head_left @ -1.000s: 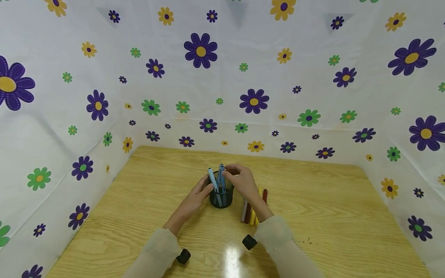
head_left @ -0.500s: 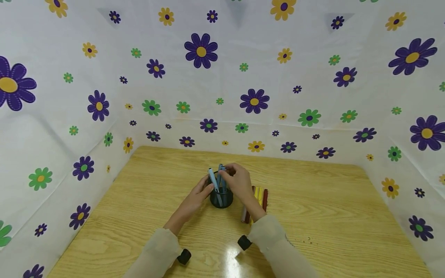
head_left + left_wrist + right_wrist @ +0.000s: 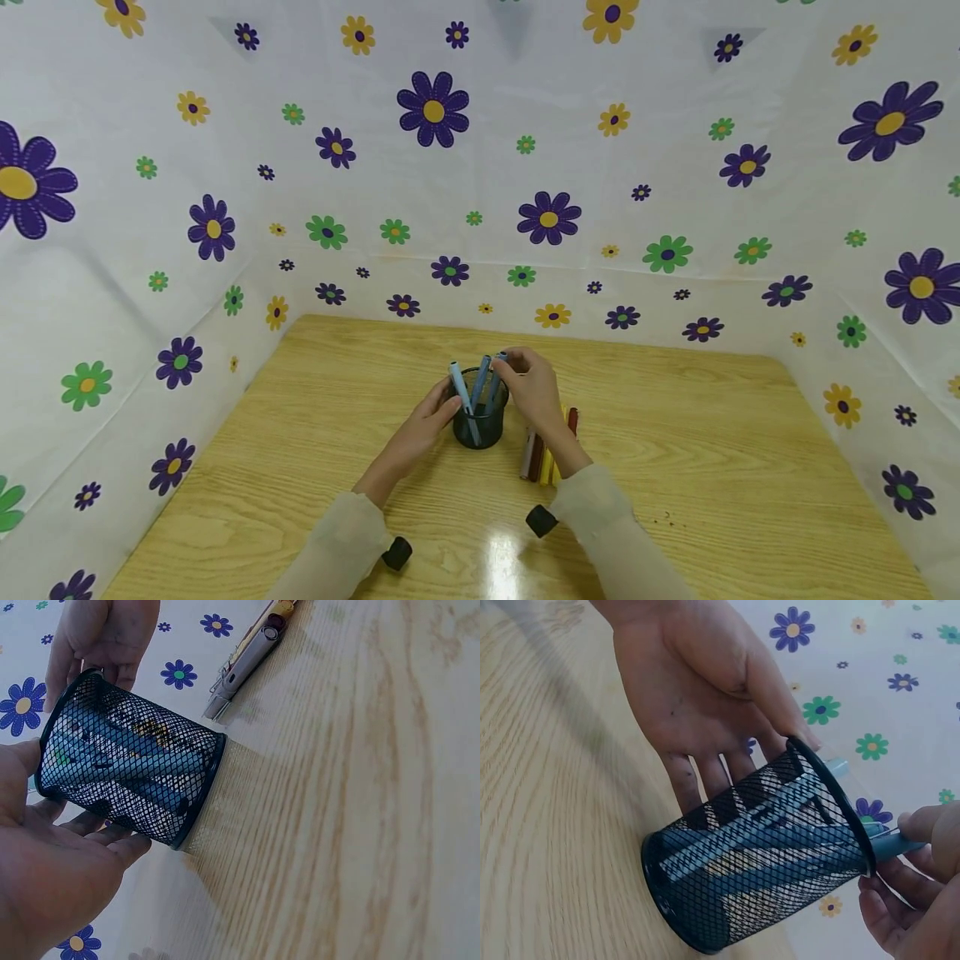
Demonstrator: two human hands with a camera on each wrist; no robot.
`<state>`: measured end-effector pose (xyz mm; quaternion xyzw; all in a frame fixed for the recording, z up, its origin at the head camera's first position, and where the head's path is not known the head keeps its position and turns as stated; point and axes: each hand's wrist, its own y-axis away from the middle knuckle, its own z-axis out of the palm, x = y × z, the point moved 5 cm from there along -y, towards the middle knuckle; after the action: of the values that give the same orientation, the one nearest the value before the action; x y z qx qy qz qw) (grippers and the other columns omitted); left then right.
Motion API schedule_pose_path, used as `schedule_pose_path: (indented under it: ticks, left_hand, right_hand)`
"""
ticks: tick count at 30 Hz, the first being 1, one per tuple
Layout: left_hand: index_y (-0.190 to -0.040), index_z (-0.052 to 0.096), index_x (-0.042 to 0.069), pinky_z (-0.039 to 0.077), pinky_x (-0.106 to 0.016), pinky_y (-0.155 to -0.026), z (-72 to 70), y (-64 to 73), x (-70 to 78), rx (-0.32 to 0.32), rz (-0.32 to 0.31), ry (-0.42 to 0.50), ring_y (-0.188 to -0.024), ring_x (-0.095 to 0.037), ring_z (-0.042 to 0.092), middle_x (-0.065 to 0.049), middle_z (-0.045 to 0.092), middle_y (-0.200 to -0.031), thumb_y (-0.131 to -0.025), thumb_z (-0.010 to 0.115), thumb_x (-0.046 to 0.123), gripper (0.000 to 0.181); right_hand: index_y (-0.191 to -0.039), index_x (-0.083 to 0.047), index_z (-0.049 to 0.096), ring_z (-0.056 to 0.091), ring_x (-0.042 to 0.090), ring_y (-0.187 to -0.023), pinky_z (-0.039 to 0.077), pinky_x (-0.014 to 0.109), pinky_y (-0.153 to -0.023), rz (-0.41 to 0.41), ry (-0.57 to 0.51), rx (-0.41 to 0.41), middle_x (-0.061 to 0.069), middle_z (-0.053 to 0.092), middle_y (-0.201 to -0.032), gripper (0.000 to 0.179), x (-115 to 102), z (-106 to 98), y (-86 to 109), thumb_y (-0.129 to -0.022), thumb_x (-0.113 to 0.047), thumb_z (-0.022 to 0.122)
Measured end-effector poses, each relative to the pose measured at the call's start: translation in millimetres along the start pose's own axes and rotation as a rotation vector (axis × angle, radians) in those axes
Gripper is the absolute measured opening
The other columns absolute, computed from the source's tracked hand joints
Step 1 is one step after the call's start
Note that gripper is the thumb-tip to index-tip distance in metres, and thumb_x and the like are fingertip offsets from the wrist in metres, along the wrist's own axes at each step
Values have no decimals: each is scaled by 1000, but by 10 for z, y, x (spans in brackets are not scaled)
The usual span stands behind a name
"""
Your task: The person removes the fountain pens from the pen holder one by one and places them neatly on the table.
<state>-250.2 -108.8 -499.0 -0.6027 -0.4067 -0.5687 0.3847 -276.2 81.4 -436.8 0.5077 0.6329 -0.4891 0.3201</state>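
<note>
A black mesh pen holder [image 3: 477,432] stands upright on the wooden table with a few blue markers leaning in it. My left hand [image 3: 417,431] holds the holder's left side, fingers along the mesh and thumb at the rim. My right hand [image 3: 537,395] is at the right rim, where thumb and fingers pinch the upper end of a blue marker [image 3: 896,844]. That marker's lower part is inside the holder. A light blue marker [image 3: 459,387] leans to the left, and another blue marker [image 3: 482,379] stands between the two.
Right of the holder, several markers lie side by side on the table [image 3: 712,433], among them a grey-brown one [image 3: 528,458], yellow ones [image 3: 546,468] and a dark red one [image 3: 573,419]. My right forearm partly covers them. A flowered white cloth [image 3: 480,167] surrounds the table.
My right hand has shifted right along the rim with the blue marker, which now stands apart from the middle one. The left hand and the holder have stayed put.
</note>
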Motion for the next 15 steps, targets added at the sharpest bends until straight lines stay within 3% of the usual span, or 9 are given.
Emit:
schedule_pose_path:
  ticks: [10, 15]
  left_hand:
    - [-167, 13, 9, 23, -51, -123, 11, -2, 8, -10, 8, 27, -156, -31, 15, -17, 15, -170, -113, 44, 32, 66]
    - [-167, 12, 9, 21, -52, -124, 9, 8, 12, -16, 11, 25, -157, -32, 13, -17, 13, -171, -113, 45, 34, 68]
  right_hand:
    - [-120, 6, 65, 73, 41, -93, 62, 37, -82, 29, -163, 0, 21, 75, -106, 29, -58, -270, 23, -102, -17, 69]
    - [-121, 8, 61, 74, 38, -96, 61, 41, -85, 30, -240, 11, 27, 72, -112, 27, -55, -405, 39, -105, -14, 64]
